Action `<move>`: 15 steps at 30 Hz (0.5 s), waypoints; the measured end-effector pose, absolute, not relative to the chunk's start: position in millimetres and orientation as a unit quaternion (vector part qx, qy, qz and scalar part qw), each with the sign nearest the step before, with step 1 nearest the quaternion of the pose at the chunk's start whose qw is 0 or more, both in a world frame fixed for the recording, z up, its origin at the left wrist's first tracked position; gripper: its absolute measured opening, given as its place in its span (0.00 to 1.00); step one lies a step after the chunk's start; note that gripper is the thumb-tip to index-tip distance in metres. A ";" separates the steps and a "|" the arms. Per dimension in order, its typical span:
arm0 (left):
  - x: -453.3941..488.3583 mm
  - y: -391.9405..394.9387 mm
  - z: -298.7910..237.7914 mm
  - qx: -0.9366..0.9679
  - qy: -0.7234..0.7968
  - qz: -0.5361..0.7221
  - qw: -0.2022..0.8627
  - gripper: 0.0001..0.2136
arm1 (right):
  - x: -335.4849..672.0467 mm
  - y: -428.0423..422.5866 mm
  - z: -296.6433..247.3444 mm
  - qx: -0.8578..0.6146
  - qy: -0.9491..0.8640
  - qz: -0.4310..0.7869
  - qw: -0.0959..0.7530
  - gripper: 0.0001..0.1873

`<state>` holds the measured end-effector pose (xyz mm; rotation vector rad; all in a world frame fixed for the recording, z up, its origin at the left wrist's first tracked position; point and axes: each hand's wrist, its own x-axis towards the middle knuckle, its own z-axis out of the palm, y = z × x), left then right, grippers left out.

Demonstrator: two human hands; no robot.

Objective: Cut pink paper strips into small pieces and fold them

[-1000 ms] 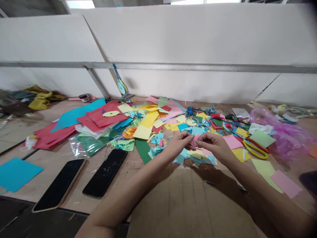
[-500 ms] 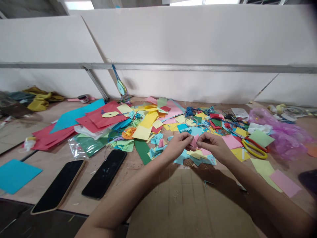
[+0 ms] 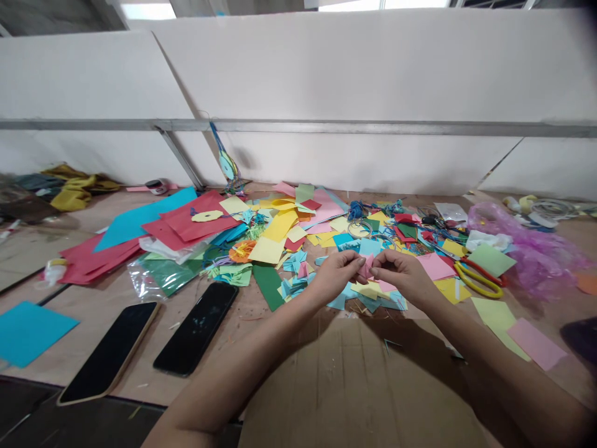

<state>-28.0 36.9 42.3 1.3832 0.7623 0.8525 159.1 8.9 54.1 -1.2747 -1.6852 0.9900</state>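
Unmoved: pink paper [image 3: 367,266] between both hands [image 3: 339,272] [image 3: 405,272]

The left hand [image 3: 342,272] and right hand [image 3: 400,272] partly hide the pink paper [image 3: 367,267], its folds too small to tell. The view's left edge crops a blue sheet [image 3: 35,333]; the right, a dark object [image 3: 582,339] seemingly too blurred to name. The bottom cuts the cardboard [image 3: 359,398].

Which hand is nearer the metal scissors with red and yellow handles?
Right: the right hand is to the left of the scissors; the left hand is farther left, beyond it.
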 end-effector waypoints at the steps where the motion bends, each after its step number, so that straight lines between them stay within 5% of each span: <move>1: -28.2 36.4 42.9 0.603 0.333 0.371 0.622 0.21 | 159.0 9.0 53.8 -0.503 -0.665 0.386 0.395 0.11; 9: -28.3 36.7 42.1 0.611 0.327 0.398 0.601 0.18 | 156.1 5.9 55.4 -0.501 -0.672 0.364 0.406 0.11; 15: -26.3 39.9 38.6 0.544 0.349 0.449 0.617 0.17 | 155.1 9.3 52.5 -0.468 -0.599 0.407 0.507 0.17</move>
